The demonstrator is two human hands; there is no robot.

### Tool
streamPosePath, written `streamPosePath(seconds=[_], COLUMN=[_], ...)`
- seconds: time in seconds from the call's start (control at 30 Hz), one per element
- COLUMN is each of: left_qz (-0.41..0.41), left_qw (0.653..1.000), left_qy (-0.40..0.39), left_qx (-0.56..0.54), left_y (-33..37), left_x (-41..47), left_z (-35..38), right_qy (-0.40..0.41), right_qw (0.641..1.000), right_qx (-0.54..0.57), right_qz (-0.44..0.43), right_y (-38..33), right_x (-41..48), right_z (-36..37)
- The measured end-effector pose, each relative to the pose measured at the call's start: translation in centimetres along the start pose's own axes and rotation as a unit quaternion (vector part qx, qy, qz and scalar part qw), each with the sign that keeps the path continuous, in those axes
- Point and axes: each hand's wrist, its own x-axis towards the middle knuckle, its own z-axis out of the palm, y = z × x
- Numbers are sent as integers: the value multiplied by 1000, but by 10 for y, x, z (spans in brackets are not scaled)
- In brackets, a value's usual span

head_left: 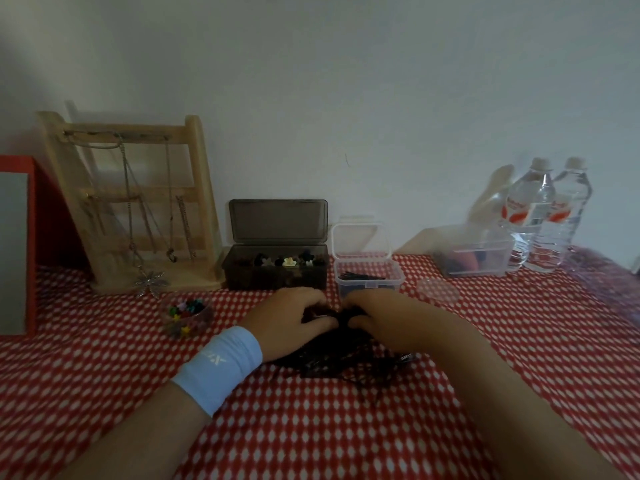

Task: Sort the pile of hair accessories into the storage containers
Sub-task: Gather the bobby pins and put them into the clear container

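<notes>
A dark pile of hair accessories [346, 362] lies on the red patterned cloth in front of me. Both hands rest on its far edge. My left hand [294, 320], with a light blue wristband, and my right hand [384, 317] have their fingers curled into the dark tangle between them; what each pinches is hidden. Behind them stand a dark open box [275, 268] with small claw clips, a clear open box [369, 275] with black hairpins, and a clear tub [474, 254] with dark and pink items. A small round clear dish [187, 315] of coloured mini clips sits at the left.
A wooden jewellery stand [135, 202] with necklaces stands at the back left beside a red box [20, 244]. Two water bottles [547, 216] stand at the back right. A round clear lid [438, 291] lies near the hairpin box. The wall is close behind.
</notes>
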Motion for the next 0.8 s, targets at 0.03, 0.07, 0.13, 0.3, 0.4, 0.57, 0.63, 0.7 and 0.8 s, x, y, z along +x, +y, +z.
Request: streamPosePath(seconds=[0.03,0.07,0.13,0.3,0.4,0.57,0.63,0.7,0.8], left_qz=[-7,-10,-9,-19,-11,5,-2,-21,-59], left_qw=[1000,998,995,989,991,994,994,996,997], left_qy=[15,31,64,79,68,60,47,27,-4], left_qx=[-23,-44,-73,-122,-113,-95,-98,-85,-55], left_y=[2,4,8,14,18,24,26,27,23], left_x=[-1,-1,-3,-5,-5,-2,-2,-2,-2], left_z=[-1,-1,-2,-7,-12,-26,-32,-41,-55], right_qy=[11,21,32,7,-16,5,24,41,66], right_qw=[1000,999,997,996,992,988,987,981,969], right_qx=[13,30,53,81,121,150,156,183,233], right_qz=[-7,-16,-43,-44,-34,-41,-40,-44,-43], right_y=[0,-1,-3,-6,-7,-13,-14,-13,-11], right_x=[-2,-4,-8,-8,-10,-13,-13,-14,-15], right_z=[-1,-2,-1,1,-2,-1,-2,-2,-4])
